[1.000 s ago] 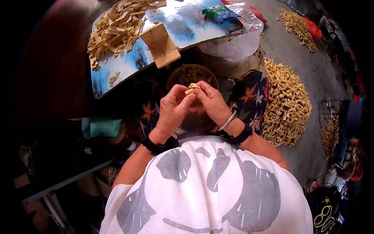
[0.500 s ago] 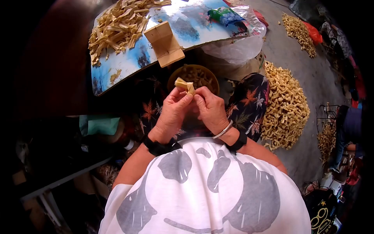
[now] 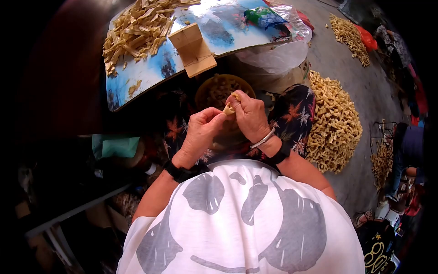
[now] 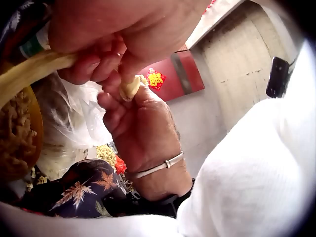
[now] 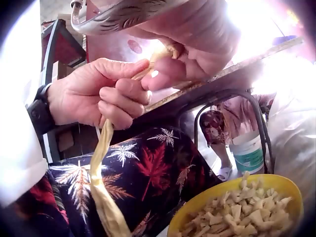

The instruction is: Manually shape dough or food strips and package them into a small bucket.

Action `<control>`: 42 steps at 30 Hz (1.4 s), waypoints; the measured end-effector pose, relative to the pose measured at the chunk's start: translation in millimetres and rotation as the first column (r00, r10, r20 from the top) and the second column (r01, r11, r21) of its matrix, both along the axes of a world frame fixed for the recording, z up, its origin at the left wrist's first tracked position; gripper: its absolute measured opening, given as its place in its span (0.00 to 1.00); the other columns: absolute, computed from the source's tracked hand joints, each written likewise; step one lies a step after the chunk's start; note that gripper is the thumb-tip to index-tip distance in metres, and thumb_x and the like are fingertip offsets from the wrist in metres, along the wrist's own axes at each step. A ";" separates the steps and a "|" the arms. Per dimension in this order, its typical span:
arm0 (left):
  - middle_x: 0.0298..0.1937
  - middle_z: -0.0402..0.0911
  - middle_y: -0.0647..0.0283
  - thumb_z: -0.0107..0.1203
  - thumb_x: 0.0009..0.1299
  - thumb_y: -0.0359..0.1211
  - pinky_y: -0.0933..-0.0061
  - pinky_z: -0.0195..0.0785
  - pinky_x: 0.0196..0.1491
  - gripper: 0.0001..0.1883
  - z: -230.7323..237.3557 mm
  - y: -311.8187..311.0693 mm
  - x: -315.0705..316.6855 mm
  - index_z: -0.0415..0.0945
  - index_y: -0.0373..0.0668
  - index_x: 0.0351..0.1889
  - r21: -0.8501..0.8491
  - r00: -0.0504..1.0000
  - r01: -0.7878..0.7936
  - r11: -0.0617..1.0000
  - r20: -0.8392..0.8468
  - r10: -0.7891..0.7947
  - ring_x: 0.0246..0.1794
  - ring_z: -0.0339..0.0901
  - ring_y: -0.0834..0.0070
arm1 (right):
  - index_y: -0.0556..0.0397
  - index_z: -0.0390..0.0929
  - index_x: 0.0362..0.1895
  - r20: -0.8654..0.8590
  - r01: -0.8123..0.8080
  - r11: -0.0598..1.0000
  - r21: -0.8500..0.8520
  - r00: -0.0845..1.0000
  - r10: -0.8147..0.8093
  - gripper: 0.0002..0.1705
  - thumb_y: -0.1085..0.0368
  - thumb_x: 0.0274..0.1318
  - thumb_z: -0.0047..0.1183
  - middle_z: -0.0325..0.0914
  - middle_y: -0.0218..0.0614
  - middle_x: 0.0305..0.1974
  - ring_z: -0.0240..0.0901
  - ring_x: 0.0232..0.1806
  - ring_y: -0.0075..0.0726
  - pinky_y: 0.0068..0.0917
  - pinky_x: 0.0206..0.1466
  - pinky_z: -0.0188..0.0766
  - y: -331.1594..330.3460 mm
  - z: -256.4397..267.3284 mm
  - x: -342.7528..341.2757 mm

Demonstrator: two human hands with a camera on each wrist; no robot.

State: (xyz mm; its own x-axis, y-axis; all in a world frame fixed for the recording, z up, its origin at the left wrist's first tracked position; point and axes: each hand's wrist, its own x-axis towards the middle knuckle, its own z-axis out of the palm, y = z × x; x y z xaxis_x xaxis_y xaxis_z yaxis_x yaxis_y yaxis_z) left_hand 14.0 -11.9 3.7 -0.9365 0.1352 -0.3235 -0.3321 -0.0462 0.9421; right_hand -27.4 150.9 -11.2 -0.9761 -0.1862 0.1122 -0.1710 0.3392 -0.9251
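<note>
A flat, pale yellow strip, looking like dried plant matter, is held between both hands over the lap. My left hand pinches it between thumb and forefinger. Its long tail hangs below the curled left fingers in the right wrist view. With thumb and fingers, my right hand grips the folded end, where the strip bends into a small loop. Fingers partly hide this loop. Just beyond the hands stands a yellow bowl of short, knotted pale pieces.
A blue-and-white board ahead bears a heap of loose strips and an angled wooden block at its edge. A clear plastic bag is beside it. On the floor to the right lies a large pile of knotted pieces.
The folded strip stood up above the left fingers half a second ago; now its loop lies between the hands. My right hand has moved slightly up and forward, its fingers curling over the end.
</note>
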 end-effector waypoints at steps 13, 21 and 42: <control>0.22 0.68 0.80 0.57 0.73 0.35 0.88 0.48 0.23 0.09 13.3 -18.9 9.3 0.81 0.40 0.35 -0.124 1.000 0.015 0.992 0.014 -0.014 0.21 0.58 0.93 | 0.50 0.76 0.37 0.524 -0.034 0.817 -0.575 0.751 0.401 0.06 0.64 0.60 0.59 0.69 0.20 0.24 0.60 0.20 0.13 0.13 0.20 0.53 19.3 9.2 -5.8; 0.21 0.71 0.74 0.54 0.74 0.31 0.85 0.59 0.25 0.08 20.2 -35.2 -40.2 0.80 0.37 0.36 -0.456 0.818 -0.209 0.865 -0.566 -0.100 0.21 0.66 0.89 | 0.55 0.78 0.37 0.292 -0.126 0.881 -0.456 0.914 0.282 0.12 0.59 0.67 0.52 0.77 0.25 0.25 0.73 0.22 0.15 0.15 0.24 0.69 -2.2 39.6 -61.7; 0.20 0.74 0.71 0.55 0.73 0.34 0.80 0.61 0.27 0.10 22.6 -69.3 -150.4 0.81 0.36 0.35 -0.551 0.798 -0.501 0.667 -0.592 0.111 0.22 0.67 0.85 | 0.47 0.76 0.37 -0.378 0.143 0.944 0.298 0.926 -0.021 0.06 0.61 0.60 0.52 0.79 0.47 0.30 0.77 0.36 0.59 0.48 0.36 0.74 -70.5 25.6 -156.1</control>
State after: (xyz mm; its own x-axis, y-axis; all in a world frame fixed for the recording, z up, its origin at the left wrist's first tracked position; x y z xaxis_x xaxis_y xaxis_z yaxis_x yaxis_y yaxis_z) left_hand -136.4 -81.1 26.3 -0.9236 -0.2515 0.2894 0.0728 0.6262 0.7763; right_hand -183.6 80.4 14.4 -0.8909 -0.1921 0.4117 -0.4338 0.6290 -0.6452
